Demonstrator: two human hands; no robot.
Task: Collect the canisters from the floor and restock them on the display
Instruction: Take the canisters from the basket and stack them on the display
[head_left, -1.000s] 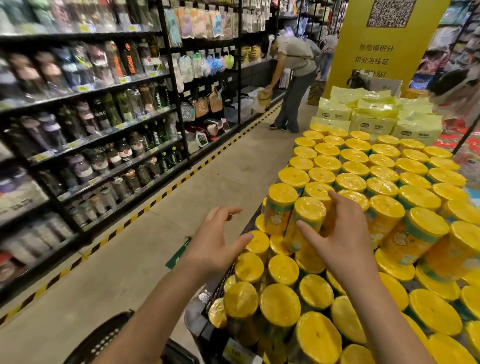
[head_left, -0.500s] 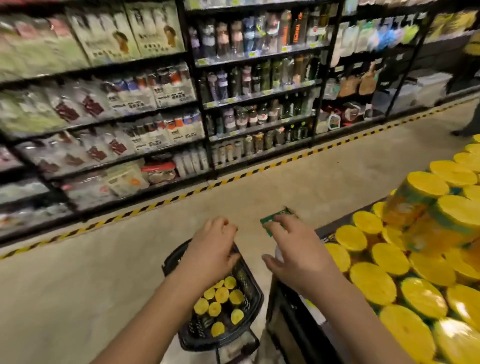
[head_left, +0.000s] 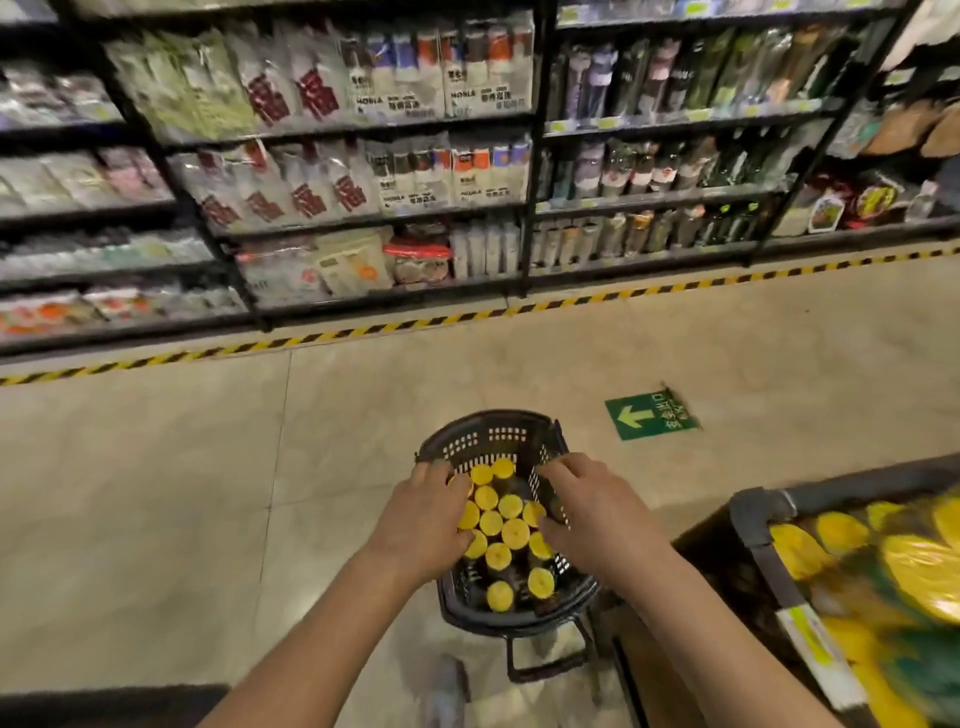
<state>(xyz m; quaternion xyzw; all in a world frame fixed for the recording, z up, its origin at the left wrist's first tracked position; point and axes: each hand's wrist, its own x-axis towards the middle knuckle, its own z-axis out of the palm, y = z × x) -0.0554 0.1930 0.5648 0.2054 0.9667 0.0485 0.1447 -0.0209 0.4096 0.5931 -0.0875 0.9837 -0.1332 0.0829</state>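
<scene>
Risk one: dropping one of the canisters (head_left: 511, 532) on the way up, from a weak hold on just the round yellow lid.
Risk two: knocking over the ones next to it, packed lid to lid, while pulling one out.
Risk three: bumping the basket (head_left: 488, 422) wall and tipping it, since it looks like light plastic on a smooth floor (head_left: 156, 493).
Risk four: toppling the pile on the display (head_left: 753, 522), full near its left edge, by setting more on top.
Basket: black, with holes in the walls, standing on the floor just beside the display's left edge.
In the basket: many canisters, upright, yellow lids up, close together.
Display: low bin with a grey rim, at the right; yellow-lidded canisters inside, too blurred to count.
Left hand (head_left: 426, 519): over the basket's left edge, fingers bent down onto the lids there; gripping or only touching, cannot tell.
Right hand (head_left: 597, 514): over the basket's right edge, fingers spread and bent, thumb at a lid; closed round one or not, cannot tell.
Step, as a guess: picking up the next canisters to carry to the display.
Also there: shelves (head_left: 363, 218) of bags and bottles across the aisle, and a green arrow sign (head_left: 652, 415) on the floor.
</scene>
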